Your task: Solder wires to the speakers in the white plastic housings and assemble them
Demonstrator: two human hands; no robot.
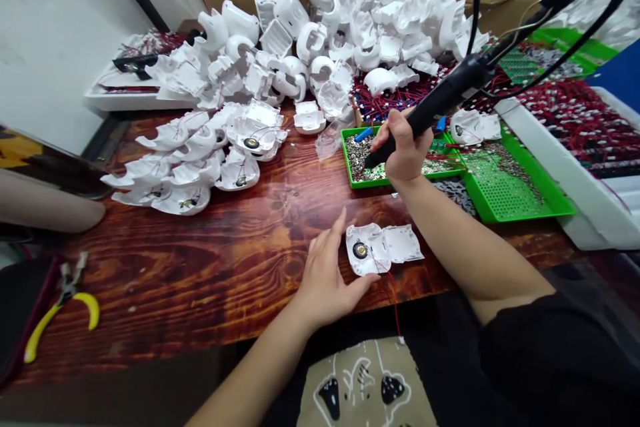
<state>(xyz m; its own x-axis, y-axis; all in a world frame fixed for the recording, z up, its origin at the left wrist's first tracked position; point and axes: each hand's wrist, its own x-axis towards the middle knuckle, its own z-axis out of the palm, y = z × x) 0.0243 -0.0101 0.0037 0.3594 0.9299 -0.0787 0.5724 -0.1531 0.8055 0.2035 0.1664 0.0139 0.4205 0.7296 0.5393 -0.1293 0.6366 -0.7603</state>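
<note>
On the wooden table a white plastic shell lies opened out in two halves. A round black speaker sits in its left half, and a thin red wire hangs from it over the table edge. My left hand is beside the shell with fingers spread and thumb at its lower edge. My right hand is wrapped round a black electric screwdriver, slanted with its tip down in a green tray of small screws.
White shells are heaped at the back, and several shells with speakers lie to the left. Yellow-handled pliers rest at far left. Another green tray and a white foam box of red wires stand at right. A cable hangs above.
</note>
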